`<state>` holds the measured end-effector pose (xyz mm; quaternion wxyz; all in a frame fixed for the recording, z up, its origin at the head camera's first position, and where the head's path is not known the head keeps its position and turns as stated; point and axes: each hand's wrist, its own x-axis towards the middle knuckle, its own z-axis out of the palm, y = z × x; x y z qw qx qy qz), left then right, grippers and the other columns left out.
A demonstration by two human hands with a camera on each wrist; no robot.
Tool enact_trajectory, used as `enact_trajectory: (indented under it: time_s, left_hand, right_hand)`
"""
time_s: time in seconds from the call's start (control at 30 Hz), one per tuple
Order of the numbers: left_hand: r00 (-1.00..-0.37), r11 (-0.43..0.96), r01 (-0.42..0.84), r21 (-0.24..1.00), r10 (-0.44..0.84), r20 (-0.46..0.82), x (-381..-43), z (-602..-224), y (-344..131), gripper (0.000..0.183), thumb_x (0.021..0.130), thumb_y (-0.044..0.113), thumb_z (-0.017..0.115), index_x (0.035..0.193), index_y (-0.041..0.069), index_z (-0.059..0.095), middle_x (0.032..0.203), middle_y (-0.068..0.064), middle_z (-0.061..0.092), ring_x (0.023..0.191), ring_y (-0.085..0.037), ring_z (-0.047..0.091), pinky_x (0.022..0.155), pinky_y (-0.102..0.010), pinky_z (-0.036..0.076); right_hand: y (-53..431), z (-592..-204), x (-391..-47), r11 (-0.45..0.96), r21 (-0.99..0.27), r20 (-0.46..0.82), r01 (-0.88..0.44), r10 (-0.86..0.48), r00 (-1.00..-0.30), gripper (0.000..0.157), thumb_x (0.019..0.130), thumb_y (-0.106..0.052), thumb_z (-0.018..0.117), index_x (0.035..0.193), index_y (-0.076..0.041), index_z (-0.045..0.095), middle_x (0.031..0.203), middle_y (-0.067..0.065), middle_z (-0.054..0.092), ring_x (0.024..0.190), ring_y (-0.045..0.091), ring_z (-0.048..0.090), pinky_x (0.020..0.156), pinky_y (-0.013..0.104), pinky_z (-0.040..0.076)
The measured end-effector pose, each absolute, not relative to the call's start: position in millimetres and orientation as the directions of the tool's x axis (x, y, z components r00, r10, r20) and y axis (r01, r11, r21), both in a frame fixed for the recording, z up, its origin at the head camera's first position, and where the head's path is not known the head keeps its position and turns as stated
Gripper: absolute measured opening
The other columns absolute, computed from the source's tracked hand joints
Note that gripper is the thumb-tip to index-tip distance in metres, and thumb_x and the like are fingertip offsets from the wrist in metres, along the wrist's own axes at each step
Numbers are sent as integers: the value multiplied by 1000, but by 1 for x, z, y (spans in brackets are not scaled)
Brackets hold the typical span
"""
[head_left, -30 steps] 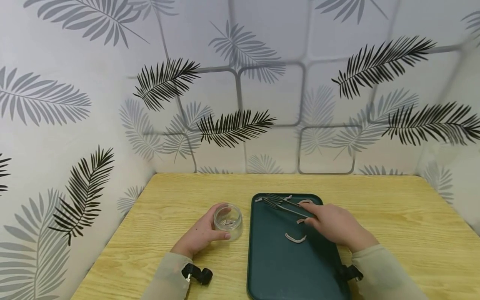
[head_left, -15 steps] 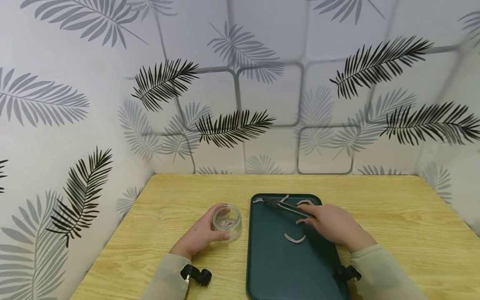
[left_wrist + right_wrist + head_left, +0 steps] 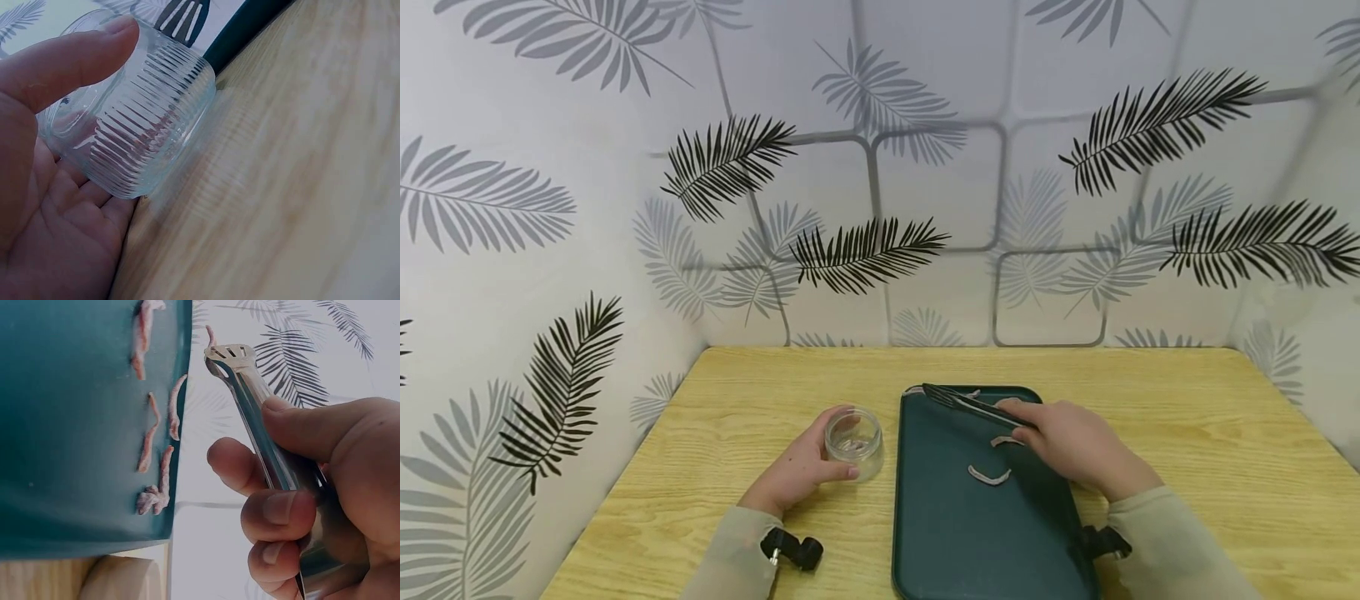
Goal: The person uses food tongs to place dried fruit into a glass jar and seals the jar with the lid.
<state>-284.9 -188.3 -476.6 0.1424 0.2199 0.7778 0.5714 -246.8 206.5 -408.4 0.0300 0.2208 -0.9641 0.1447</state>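
Observation:
My left hand [image 3: 801, 467] holds a clear glass jar [image 3: 867, 463] with ribbed sides [image 3: 144, 119], thumb on one side and fingers round the other. A little pinkish matter shows at the bottom of the jar. My right hand [image 3: 1078, 446] grips metal tongs [image 3: 977, 408] with slotted ends [image 3: 231, 356], over the far part of a dark green tray [image 3: 970, 542]. Their tips are closed together, and a thin pinkish strip [image 3: 210, 336] sticks out from them. Several similar strips [image 3: 990, 477] lie on the tray, one [image 3: 1006, 441] close below the right fingers.
The tray lies on a light wooden table [image 3: 760, 383], its raised rim [image 3: 898, 500] just right of the jar. A wall with a leaf pattern [image 3: 925, 192] stands behind the table. Each wrist carries a small black camera mount [image 3: 793, 548].
The tongs' tips have come together, and the strip near the tray's far left corner has lifted with them. My right hand has risen slightly. My left hand and the jar stay put.

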Motion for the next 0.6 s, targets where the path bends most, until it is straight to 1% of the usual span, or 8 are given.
enact_trajectory:
  time_s: [0.1, 0.23, 0.37, 0.47, 0.53, 0.6]
  left_hand:
    - [-861, 250, 180, 951, 507, 30, -285, -477, -189, 87, 86, 11, 82, 156, 20, 32, 156, -10, 40, 134, -28, 47, 104, -34, 39]
    - [-863, 259, 185, 948, 505, 30, -286, -477, -189, 87, 86, 14, 83, 156, 21, 32, 156, -9, 40, 135, -28, 46, 106, -39, 37]
    - [-864, 264, 183, 947, 502, 27, -286, -477, -189, 87, 86, 14, 83, 156, 21, 32, 156, -10, 40, 135, -28, 46, 106, -39, 37]
    - [-865, 263, 183, 947, 502, 27, -286, -477, -189, 87, 86, 14, 83, 156, 20, 32, 157, -10, 40, 136, -29, 46, 107, -41, 37]
    - [-865, 262, 184, 947, 500, 29, -286, -477, -188, 87, 85, 13, 83, 156, 20, 33, 156, -10, 41, 136, -29, 46, 108, -43, 36]
    - [-867, 264, 185, 947, 498, 30, -286, -478, -188, 87, 85, 14, 83, 156, 20, 33, 156, -10, 41, 137, -28, 45, 109, -46, 34]
  right_hand:
    - [207, -406, -246, 855, -275, 116, -440, -424, -898, 44, 101, -24, 64, 144, -20, 59, 61, -9, 47, 53, 11, 42, 55, 34, 38]
    - [207, -404, -245, 842, -289, 128, -455, -437, -890, 44, 100, -24, 65, 144, -22, 59, 63, -11, 48, 54, 10, 44, 57, 34, 38]
    - [205, -400, -242, 825, -301, 141, -479, -458, -878, 45, 101, -25, 63, 146, -23, 57, 62, -12, 49, 52, 8, 43, 57, 33, 39]
    - [202, -397, -239, 800, -313, 159, -511, -487, -859, 46, 102, -27, 62, 147, -22, 55, 75, -12, 64, 53, 4, 44, 58, 32, 39]
    - [200, -394, -236, 786, -318, 174, -531, -502, -847, 47, 101, -28, 62, 147, -22, 56, 92, -10, 72, 54, 1, 45, 60, 31, 40]
    - [197, -391, -233, 769, -318, 196, -554, -518, -832, 47, 101, -28, 63, 147, -21, 56, 109, -6, 73, 56, -1, 45, 61, 30, 40]
